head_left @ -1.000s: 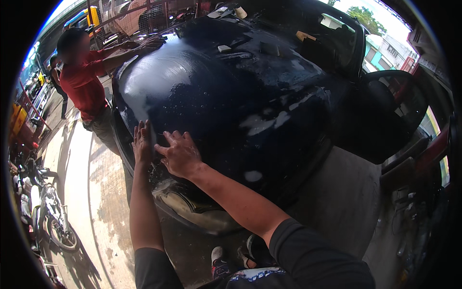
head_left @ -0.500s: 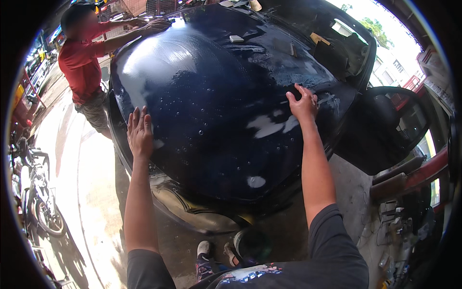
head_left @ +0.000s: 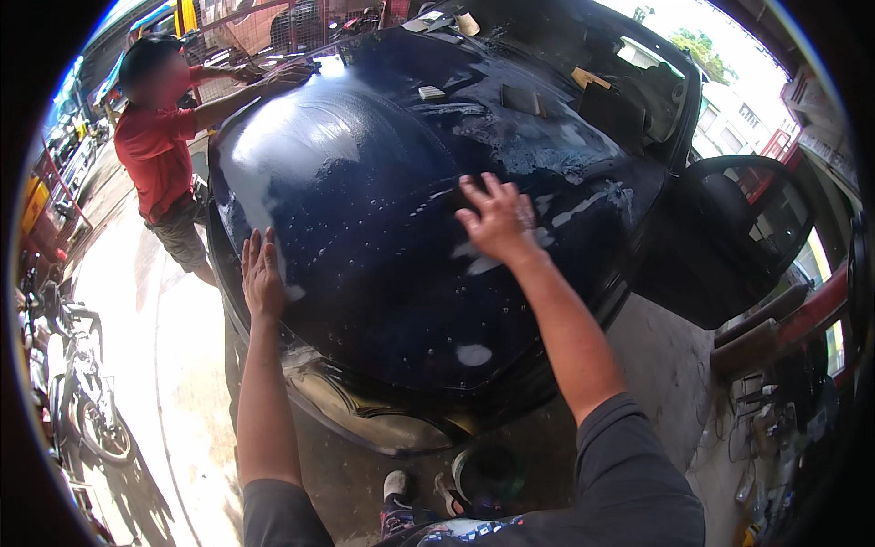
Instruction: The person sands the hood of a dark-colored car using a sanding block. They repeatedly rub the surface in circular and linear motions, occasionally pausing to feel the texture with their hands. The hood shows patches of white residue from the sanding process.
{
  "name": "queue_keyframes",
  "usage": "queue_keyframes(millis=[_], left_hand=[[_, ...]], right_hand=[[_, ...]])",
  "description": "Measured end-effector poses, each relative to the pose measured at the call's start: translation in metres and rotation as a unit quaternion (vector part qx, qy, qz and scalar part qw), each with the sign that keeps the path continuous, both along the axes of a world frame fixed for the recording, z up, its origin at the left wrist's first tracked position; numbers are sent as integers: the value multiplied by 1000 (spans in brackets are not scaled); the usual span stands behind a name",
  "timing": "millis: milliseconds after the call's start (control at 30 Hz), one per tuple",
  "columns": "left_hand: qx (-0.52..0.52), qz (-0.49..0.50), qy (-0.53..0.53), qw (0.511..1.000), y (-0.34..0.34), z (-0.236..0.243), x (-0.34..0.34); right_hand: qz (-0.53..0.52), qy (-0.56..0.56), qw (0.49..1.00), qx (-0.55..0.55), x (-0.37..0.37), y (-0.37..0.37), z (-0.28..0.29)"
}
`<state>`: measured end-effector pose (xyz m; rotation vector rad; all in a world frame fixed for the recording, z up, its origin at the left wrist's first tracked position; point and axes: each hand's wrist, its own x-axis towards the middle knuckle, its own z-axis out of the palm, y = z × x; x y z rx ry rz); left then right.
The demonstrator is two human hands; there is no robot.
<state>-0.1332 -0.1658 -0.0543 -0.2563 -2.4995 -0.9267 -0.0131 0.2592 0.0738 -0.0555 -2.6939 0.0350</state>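
Note:
A dark blue car hood (head_left: 383, 237), wet and streaked with soap foam, fills the middle of the view. My left hand (head_left: 262, 278) lies flat on its near left edge, fingers together and pointing away from me. My right hand (head_left: 497, 219) rests palm down on the hood's middle right, fingers spread over a foam patch. Neither hand holds anything. A person in a red shirt (head_left: 159, 150) stands at the hood's far left corner with an arm stretched onto the hood.
The car's right door (head_left: 729, 237) stands open. Small sponges or blocks (head_left: 430, 92) lie near the windshield. A motorcycle (head_left: 82, 401) is parked at the left on wet concrete. A dark bucket (head_left: 488, 474) sits by my feet. Hoses and clutter lie at lower right.
My right hand has slid left from the hood's right edge toward its middle. My left hand stays at the left edge. The view has shifted slightly.

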Motion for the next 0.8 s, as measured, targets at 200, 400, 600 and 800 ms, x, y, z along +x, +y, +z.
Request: queue_keyframes(millis=[200, 400, 600, 800], left_hand=[[13, 6, -1, 1000, 5, 5, 4], [25, 17, -8, 1000, 8, 18, 14], [38, 20, -38, 998, 12, 23, 18], [45, 13, -33, 998, 10, 18, 14]], right_hand=[[-230, -7, 973, -33, -14, 226, 17], [-240, 37, 970, -29, -32, 274, -19], [-244, -6, 969, -29, -59, 328, -41], [-234, -3, 972, -26, -69, 351, -56]])
